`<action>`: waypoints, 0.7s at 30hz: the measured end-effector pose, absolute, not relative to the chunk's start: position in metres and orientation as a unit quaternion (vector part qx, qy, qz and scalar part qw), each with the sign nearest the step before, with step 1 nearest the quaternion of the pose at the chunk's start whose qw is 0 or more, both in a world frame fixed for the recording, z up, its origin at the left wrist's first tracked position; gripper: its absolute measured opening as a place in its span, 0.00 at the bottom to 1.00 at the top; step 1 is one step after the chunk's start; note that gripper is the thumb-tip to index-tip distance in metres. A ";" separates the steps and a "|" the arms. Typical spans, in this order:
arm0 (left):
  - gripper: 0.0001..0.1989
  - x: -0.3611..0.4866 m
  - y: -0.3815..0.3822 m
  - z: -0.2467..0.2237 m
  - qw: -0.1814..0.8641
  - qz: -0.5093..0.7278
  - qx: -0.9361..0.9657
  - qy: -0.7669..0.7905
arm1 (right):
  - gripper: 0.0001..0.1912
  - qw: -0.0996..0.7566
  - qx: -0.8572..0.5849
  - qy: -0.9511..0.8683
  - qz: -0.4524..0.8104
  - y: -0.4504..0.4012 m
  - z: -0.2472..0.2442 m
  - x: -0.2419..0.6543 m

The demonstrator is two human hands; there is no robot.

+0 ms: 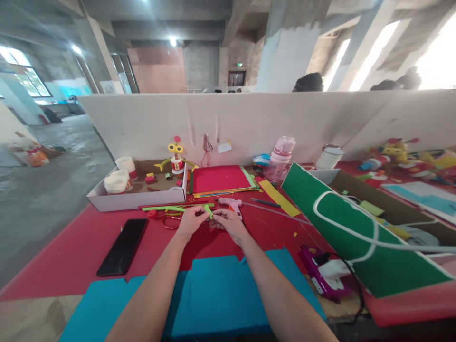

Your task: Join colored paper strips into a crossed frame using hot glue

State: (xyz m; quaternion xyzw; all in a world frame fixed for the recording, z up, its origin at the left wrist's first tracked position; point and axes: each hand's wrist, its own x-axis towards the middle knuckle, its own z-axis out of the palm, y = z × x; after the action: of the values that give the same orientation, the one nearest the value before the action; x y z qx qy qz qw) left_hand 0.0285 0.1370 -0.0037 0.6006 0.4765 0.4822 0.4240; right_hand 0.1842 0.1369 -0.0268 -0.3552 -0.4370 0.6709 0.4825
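A small light-green strip (208,211) is pinched between my two hands, above the red table. My left hand (192,222) grips its left side with thumb and fingers together. From the right, my right hand (229,224) holds the lower right end with its fingertips. Right behind my hands lies a pink glue gun (231,205). Long green strips (164,208) and red scissor handles (171,223) are on the table beside my left hand. Blue sheets (221,289) lie under my forearms.
A black phone (123,247) lies at left, near a white tray (138,201) with paper cups and a yellow-armed figure (177,164). Red sheets (223,179) are behind. At right are a purple power strip (322,275), a green-sided box (342,228) and a pink bottle (280,159).
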 end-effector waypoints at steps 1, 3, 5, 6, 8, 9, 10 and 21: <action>0.10 0.029 0.137 -0.004 0.426 0.484 0.599 0.474 | 0.21 0.481 -0.356 -0.439 0.670 0.137 -0.027 0.184; 0.10 0.029 0.138 -0.005 0.434 0.490 0.594 0.468 | 0.20 0.481 -0.357 -0.442 0.668 0.137 -0.028 0.184; 0.10 0.029 0.138 -0.006 0.448 0.496 0.580 0.466 | 0.20 0.487 -0.357 -0.445 0.661 0.137 -0.028 0.184; 0.10 0.030 0.138 -0.007 0.458 0.499 0.571 0.464 | 0.19 0.490 -0.358 -0.447 0.657 0.137 -0.027 0.183; 0.11 0.030 0.138 -0.008 0.479 0.502 0.555 0.459 | 0.19 0.500 -0.363 -0.448 0.646 0.138 -0.027 0.183; 0.12 0.030 0.138 -0.008 0.489 0.502 0.550 0.454 | 0.18 0.506 -0.366 -0.447 0.641 0.138 -0.027 0.183; 0.12 0.030 0.138 -0.009 0.498 0.501 0.548 0.449 | 0.18 0.514 -0.368 -0.445 0.634 0.138 -0.027 0.182; 0.16 0.029 0.138 -0.014 0.600 0.469 0.503 0.410 | 0.18 0.542 -0.379 -0.434 0.612 0.140 -0.031 0.182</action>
State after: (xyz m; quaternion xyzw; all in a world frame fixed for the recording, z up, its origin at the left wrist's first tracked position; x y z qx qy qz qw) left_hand 0.0290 0.1384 -0.0137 0.5026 0.4099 0.4687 0.5998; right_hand 0.1824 0.1402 -0.0307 -0.3787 -0.4336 0.6119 0.5423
